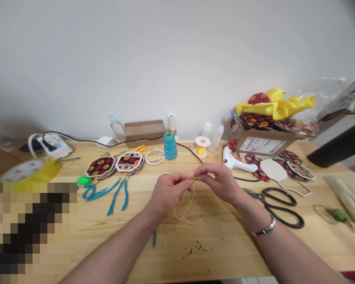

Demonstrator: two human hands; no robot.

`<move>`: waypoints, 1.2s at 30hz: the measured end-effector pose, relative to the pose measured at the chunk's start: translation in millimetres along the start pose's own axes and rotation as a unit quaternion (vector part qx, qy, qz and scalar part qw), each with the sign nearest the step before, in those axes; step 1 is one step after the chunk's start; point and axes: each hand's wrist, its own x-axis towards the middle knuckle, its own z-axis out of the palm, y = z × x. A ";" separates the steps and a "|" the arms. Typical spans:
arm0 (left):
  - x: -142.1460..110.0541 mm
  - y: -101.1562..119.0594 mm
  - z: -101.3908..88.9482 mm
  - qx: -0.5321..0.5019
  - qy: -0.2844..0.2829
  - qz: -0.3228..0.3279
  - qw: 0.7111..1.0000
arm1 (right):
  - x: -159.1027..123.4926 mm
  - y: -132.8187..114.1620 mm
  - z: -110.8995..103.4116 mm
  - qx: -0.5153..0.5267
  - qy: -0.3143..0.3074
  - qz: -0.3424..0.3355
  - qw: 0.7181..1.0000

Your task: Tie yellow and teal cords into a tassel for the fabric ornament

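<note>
My left hand (172,190) and my right hand (217,182) meet fingertip to fingertip above the wooden table. Both pinch a thin yellow cord (192,202), whose loop hangs below the fingers. Behind my left hand a pale edge of something shows, mostly hidden. A strip of blue tassel (154,238) pokes out under my left forearm. Black-handled scissors (273,203) lie beside my right wrist, the blades partly covered by it. Beyond the hands stand a spool of yellow cord (201,148) and a cone of teal thread (170,146).
On the left lie stacked ornaments (129,162) with blue tassels. A white glue gun (238,161) rests at right, before a cardboard box (258,140) full of fabric. A black cable (85,140) crosses the back. Dark scraps (191,251) dot the table (225,258).
</note>
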 end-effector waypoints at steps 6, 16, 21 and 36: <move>-0.3 0.2 -0.7 0.010 0.000 0.006 1.000 | 0.1 -1.2 1.3 -0.008 -0.001 0.002 1.000; -1.3 3.6 2.0 0.001 0.011 -0.007 1.000 | -0.6 -2.8 2.5 -0.041 0.026 0.009 0.999; -0.1 2.1 2.2 -0.029 0.015 -0.021 0.999 | -0.3 -1.8 1.6 -0.048 0.035 0.012 0.998; -0.5 5.3 4.2 -0.045 0.024 -0.040 0.998 | -1.7 0.8 5.1 -0.087 0.064 -0.007 0.994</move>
